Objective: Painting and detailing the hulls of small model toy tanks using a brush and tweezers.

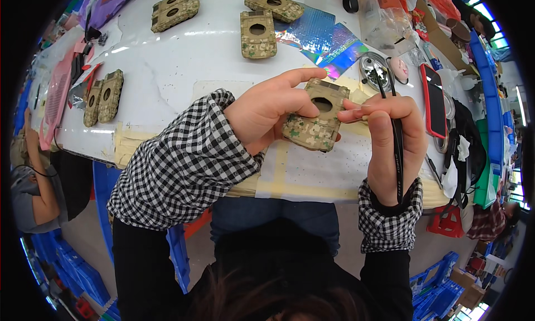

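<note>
My left hand (273,106) is closed on a camouflage-patterned model tank hull (312,128), thumb near the round hole in its top. My right hand (393,131) is closed on black tweezers (397,153), their tips pointing away from me. The thumb and finger of that hand also meet at the hull's right edge; whether something tiny is between them I cannot make out. Two more hulls, a near hull (258,35) and a far hull (274,5), lie beyond my hands. Other hulls lie as a pair (175,10) at the far left and a pair (103,98) at the left.
Shiny holographic sheets (320,34) lie beyond the held hull. To the right are a coiled clear tube (374,70), a red-cased phone (433,100) and plastic bags (387,20). A pink comb-like strip (54,100) lies left. Another person's arm (39,176) shows at far left.
</note>
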